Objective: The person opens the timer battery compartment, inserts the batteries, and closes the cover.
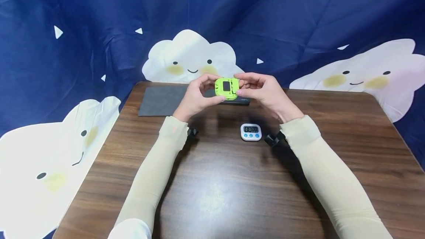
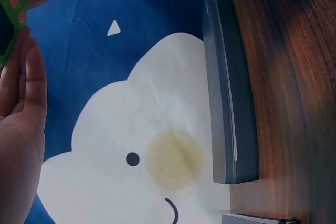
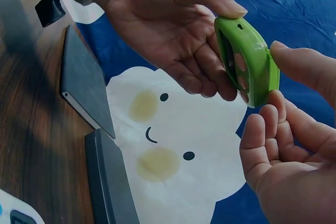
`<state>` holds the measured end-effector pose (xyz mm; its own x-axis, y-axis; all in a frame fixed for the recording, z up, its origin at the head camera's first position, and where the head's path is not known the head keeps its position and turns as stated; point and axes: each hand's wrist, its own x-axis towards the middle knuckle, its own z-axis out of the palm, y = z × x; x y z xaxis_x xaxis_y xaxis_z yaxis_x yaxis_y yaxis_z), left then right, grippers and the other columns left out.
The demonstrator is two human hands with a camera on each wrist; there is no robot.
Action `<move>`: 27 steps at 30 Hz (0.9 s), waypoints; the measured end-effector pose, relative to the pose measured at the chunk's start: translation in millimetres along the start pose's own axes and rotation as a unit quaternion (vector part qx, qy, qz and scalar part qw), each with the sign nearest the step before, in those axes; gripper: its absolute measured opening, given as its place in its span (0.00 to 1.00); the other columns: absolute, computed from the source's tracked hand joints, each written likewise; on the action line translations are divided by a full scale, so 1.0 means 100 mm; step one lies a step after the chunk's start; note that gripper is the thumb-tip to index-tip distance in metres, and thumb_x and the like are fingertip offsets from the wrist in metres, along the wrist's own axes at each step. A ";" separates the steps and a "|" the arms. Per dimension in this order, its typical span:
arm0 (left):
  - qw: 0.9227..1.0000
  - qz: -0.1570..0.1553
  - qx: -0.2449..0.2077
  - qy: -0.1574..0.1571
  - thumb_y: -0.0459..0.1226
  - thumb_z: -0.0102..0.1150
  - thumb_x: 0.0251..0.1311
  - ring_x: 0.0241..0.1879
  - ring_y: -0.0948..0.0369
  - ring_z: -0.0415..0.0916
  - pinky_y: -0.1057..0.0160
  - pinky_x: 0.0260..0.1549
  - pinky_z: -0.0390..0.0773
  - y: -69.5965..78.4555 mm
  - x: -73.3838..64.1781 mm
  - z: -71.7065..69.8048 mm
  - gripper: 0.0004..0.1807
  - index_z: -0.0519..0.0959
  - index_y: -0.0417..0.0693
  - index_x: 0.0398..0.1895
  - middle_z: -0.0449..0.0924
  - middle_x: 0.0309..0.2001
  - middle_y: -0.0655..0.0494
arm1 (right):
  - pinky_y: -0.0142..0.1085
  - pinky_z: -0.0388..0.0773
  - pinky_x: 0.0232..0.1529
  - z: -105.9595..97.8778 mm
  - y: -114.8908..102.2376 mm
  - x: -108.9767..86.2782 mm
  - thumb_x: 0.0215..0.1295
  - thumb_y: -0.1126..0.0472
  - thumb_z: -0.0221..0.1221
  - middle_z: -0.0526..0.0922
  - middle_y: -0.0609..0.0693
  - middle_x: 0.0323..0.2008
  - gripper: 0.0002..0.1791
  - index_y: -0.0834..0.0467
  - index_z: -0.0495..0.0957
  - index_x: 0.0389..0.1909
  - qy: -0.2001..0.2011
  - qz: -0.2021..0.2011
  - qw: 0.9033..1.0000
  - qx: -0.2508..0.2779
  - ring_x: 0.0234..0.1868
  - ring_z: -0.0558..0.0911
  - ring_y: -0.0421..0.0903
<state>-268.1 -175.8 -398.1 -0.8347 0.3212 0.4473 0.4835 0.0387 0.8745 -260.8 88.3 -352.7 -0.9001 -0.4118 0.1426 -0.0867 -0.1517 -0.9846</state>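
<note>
A lime-green digital timer (image 1: 227, 89) is held up above the table between both hands, its back with a dark rectangular patch turned to the head camera. Pinkish buttons and part of a dark screen show on its front in the left wrist view. My left hand (image 1: 200, 93) grips one side, thumb along the edge and fingers behind. At the opposite side, my right hand (image 1: 262, 91) pinches a raised green flap (image 3: 274, 72) on the timer's back between thumb and index finger. Below them, a white digital timer (image 1: 251, 132) with blue buttons lies face up.
A dark grey notebook-like slab (image 1: 159, 102) lies at the table's back left. Next to it is a long black box (image 2: 231, 87), partly behind the hands in the head view. The brown wooden table (image 1: 212, 180) ends at a blue cloth backdrop (image 1: 116, 3) with white clouds.
</note>
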 end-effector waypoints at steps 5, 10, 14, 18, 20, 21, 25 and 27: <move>1.000 0.002 0.000 0.003 0.29 0.79 0.60 0.56 0.59 0.86 0.57 0.69 0.84 0.02 -0.01 0.00 0.29 0.82 0.37 0.65 0.91 0.58 0.40 | 0.26 0.88 0.44 0.02 -0.01 0.00 0.66 0.76 0.74 0.91 0.45 0.41 0.25 0.63 0.87 0.64 0.009 -0.004 0.998 -0.056 0.42 0.88 0.41; 1.000 0.000 -0.002 0.001 0.29 0.79 0.60 0.57 0.58 0.85 0.57 0.68 0.84 0.02 -0.02 0.01 0.29 0.82 0.38 0.65 0.91 0.58 0.42 | 0.26 0.87 0.43 -0.02 0.01 -0.01 0.67 0.72 0.75 0.91 0.44 0.41 0.25 0.62 0.88 0.64 0.009 -0.002 0.996 -0.088 0.41 0.87 0.40; 1.000 -0.002 -0.004 0.002 0.29 0.79 0.60 0.57 0.59 0.85 0.58 0.68 0.84 0.03 -0.02 0.01 0.29 0.82 0.38 0.65 0.91 0.58 0.41 | 0.26 0.86 0.42 -0.03 -0.02 0.00 0.67 0.70 0.76 0.91 0.43 0.41 0.24 0.61 0.88 0.64 0.006 -0.010 0.993 -0.119 0.41 0.86 0.40; 1.000 -0.004 -0.001 0.006 0.29 0.79 0.60 0.56 0.60 0.85 0.59 0.68 0.84 0.04 -0.02 0.00 0.29 0.82 0.37 0.66 0.91 0.58 0.40 | 0.27 0.85 0.41 -0.01 -0.04 0.00 0.68 0.68 0.76 0.91 0.43 0.41 0.24 0.61 0.88 0.65 0.005 -0.015 0.991 -0.134 0.41 0.86 0.41; 1.000 -0.003 -0.002 0.007 0.29 0.78 0.60 0.56 0.60 0.85 0.59 0.68 0.84 0.04 -0.02 0.01 0.29 0.82 0.37 0.66 0.91 0.58 0.39 | 0.28 0.85 0.41 -0.01 -0.04 -0.01 0.69 0.68 0.76 0.91 0.43 0.41 0.24 0.61 0.88 0.65 0.007 -0.016 0.990 -0.138 0.41 0.86 0.41; 1.000 -0.003 -0.002 0.008 0.29 0.78 0.60 0.56 0.60 0.85 0.59 0.68 0.84 0.04 -0.02 0.01 0.29 0.82 0.36 0.66 0.91 0.57 0.39 | 0.28 0.84 0.41 0.00 -0.04 -0.02 0.69 0.67 0.76 0.91 0.43 0.40 0.24 0.61 0.88 0.65 0.008 -0.017 0.990 -0.140 0.41 0.85 0.41; 1.000 0.001 -0.007 0.011 0.29 0.78 0.60 0.55 0.61 0.85 0.60 0.67 0.84 0.05 -0.02 0.02 0.29 0.82 0.36 0.66 0.91 0.57 0.40 | 0.28 0.83 0.39 0.01 -0.04 -0.03 0.69 0.66 0.76 0.90 0.44 0.40 0.24 0.60 0.88 0.65 0.012 -0.027 0.988 -0.152 0.40 0.84 0.42; 1.000 0.002 -0.011 0.013 0.30 0.78 0.60 0.55 0.61 0.85 0.60 0.66 0.84 0.04 -0.02 0.01 0.29 0.82 0.36 0.66 0.92 0.56 0.43 | 0.28 0.82 0.39 0.01 -0.04 -0.03 0.69 0.66 0.76 0.90 0.44 0.40 0.24 0.59 0.88 0.66 0.012 -0.031 0.988 -0.151 0.40 0.84 0.42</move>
<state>-264.3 -174.9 -395.3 -0.8398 0.2971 0.4545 0.4805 0.0168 0.8768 -257.4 88.9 -349.1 -0.8985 -0.3886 0.2043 -0.2619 0.1009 -0.9598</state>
